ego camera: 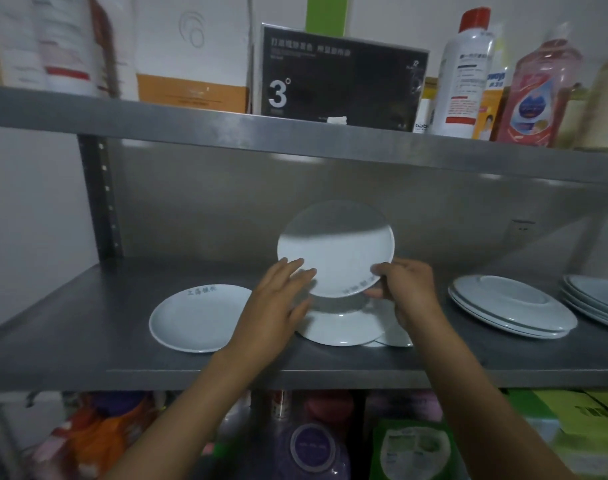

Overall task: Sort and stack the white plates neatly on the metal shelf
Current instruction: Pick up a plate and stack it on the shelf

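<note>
Tilting the small white plate [335, 247] face-up toward the camera, the right hand [408, 289] pinches its near rim while the left hand [280, 296] lies flat, fingers straight and released, against its lower left edge, a hold that seems meant to steady it for sorting. It hangs just above an upturned plate [340, 329] on the metal shelf [87, 323], probably where it came from. Left of that upturned plate sits a single small plate [198, 318] (a likely match); right of it, two stacks of larger plates [510, 308].
</note>
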{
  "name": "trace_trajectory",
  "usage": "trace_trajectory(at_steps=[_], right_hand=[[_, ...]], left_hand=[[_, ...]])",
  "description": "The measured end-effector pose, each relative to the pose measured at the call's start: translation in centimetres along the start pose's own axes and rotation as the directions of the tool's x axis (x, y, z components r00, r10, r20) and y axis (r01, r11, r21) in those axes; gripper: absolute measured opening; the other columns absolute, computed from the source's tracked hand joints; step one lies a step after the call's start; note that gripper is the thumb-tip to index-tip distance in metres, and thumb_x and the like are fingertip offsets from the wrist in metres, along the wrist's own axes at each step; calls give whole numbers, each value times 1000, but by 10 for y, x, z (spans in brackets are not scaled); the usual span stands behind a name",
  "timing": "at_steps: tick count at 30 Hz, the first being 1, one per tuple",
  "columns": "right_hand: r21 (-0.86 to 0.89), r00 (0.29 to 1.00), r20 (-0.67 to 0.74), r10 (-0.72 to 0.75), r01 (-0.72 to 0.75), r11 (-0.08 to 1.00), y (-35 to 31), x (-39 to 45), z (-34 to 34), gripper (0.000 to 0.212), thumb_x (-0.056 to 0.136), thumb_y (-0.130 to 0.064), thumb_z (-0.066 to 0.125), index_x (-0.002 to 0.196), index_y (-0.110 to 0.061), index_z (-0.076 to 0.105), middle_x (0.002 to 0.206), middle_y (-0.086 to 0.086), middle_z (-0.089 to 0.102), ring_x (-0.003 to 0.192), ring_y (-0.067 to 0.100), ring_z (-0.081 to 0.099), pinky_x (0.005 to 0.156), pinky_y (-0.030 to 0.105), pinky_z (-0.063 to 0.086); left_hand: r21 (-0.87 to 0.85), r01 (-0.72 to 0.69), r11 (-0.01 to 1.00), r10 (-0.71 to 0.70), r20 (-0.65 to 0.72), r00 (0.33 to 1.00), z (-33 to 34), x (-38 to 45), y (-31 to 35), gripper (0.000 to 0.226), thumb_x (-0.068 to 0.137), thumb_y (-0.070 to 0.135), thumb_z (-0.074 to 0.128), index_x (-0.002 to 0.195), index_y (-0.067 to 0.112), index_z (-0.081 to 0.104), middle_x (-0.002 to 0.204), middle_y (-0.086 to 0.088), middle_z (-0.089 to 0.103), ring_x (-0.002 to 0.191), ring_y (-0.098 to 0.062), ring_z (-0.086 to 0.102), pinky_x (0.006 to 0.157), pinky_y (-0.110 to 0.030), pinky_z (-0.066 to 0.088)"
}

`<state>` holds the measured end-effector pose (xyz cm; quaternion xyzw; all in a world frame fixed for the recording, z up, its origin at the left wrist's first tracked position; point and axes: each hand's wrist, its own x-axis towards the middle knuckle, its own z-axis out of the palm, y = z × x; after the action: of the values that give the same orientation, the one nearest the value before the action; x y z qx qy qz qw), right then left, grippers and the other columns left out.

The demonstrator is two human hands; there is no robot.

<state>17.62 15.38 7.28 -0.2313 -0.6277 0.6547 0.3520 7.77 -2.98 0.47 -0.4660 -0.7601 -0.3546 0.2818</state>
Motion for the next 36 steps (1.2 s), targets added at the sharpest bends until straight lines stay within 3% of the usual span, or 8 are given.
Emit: trace_trajectory(at_steps=[4, 12, 16, 21, 25, 27, 29, 36], right_hand=[[127, 989, 92, 111, -123, 984, 4, -4, 22, 3, 83, 9, 60, 83, 12, 62, 76, 19, 70, 60, 26, 71, 51, 28, 58], [149, 950, 289, 120, -169, 974, 21, -10, 64, 14, 86, 5, 62, 93, 16, 61, 86, 21, 72, 74, 29, 73, 59, 30, 58], [64, 903, 419, 98, -138, 988, 31, -13, 80, 24, 88, -6, 65, 101, 14, 63, 93, 22, 73, 81, 30, 72, 65, 31, 59], [-220, 912, 404, 66, 27, 975, 48, -18, 103, 35, 87, -29, 68, 96, 5, 66, 83, 20, 72, 64, 22, 70, 59, 30, 59], [-400, 944, 326, -37, 174, 900, 63, -18, 119, 61, 76, -53, 67, 115, -8, 59, 106, 6, 68, 92, 20, 66, 80, 39, 57], [-483, 943, 327, -64, 225, 847, 65, -20, 123, 58, 81, -50, 63, 122, -10, 57, 114, 3, 65, 106, 22, 61, 90, 33, 47], [-514, 940, 336, -65, 240, 823, 67, -24, 126, 51, 87, -42, 61, 125, -8, 55, 118, 5, 63, 110, 22, 58, 87, 26, 40], [-568, 929, 359, -85, 290, 770, 80, -33, 132, 48, 90, -44, 56, 123, -11, 53, 122, 8, 61, 111, 24, 57, 95, 36, 45]], left_hand=[[14, 6, 1000, -6, -30, 1000, -12, -7, -7, 40, 92, 43, 53, 123, 21, 66, 133, -1, 59, 135, -24, 41, 109, -33, 33], [100, -14, 995, 32, -174, 984, -43, -24, -27, 32, 91, 32, 55, 103, 9, 75, 99, -3, 71, 101, -22, 62, 91, -25, 45], [138, 5, 990, 28, -234, 972, -54, -37, -46, 26, 89, 25, 61, 98, 6, 75, 97, -6, 72, 94, -26, 65, 86, -35, 51], [171, 30, 985, 18, -274, 962, -73, -55, -64, 22, 88, 23, 63, 91, 4, 75, 93, -7, 72, 97, -24, 66, 91, -28, 49], [184, 65, 981, -16, -255, 967, -86, -71, -73, 29, 90, 28, 57, 89, 4, 75, 91, -7, 72, 103, -24, 65, 98, -21, 44], [178, 88, 980, -43, -245, 969, -90, -80, -77, 30, 91, 29, 57, 89, 5, 75, 92, -7, 73, 106, -23, 64, 102, -19, 41], [170, 108, 979, -68, -227, 972, -93, -89, -82, 29, 91, 28, 58, 90, 5, 75, 96, -7, 73, 109, -20, 61, 105, -16, 37], [109, 180, 978, -162, -159, 974, -101, -116, -88, 19, 89, 20, 59, 97, 9, 73, 106, -2, 69, 124, -13, 49, 109, -16, 32]])
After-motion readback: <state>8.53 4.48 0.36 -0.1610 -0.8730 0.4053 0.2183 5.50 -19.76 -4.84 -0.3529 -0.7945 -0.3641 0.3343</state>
